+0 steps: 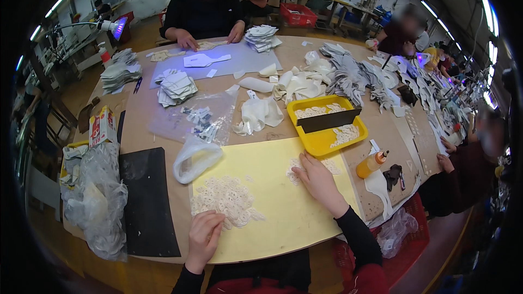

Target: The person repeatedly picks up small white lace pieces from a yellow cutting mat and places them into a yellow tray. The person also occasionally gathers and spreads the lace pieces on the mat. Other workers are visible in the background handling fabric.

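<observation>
Small cream-white cut pieces lie in a broad pile [226, 198] on a yellow sheet [283, 223] in front of me. At the near edge of that pile is my left hand [203, 237], its fingers bent and drawn together; whatever may be between the fingertips is too small to make out. My right hand [322, 185] lies with fingers stretched over a smaller group of the same pieces [330, 166], partly covering it. Just beyond it stands a yellow tray [357, 137] with more pieces, crossed by a dark strip [329, 120].
Right of the sheet are an orange-filled squeeze bottle [370, 164] and a pen [402, 181]. A black mat [150, 201] and crumpled plastic bag [98, 201] lie left. Stacked fabric pieces [343, 73] spread farther back. A co-worker [204, 11] handles pieces across the table.
</observation>
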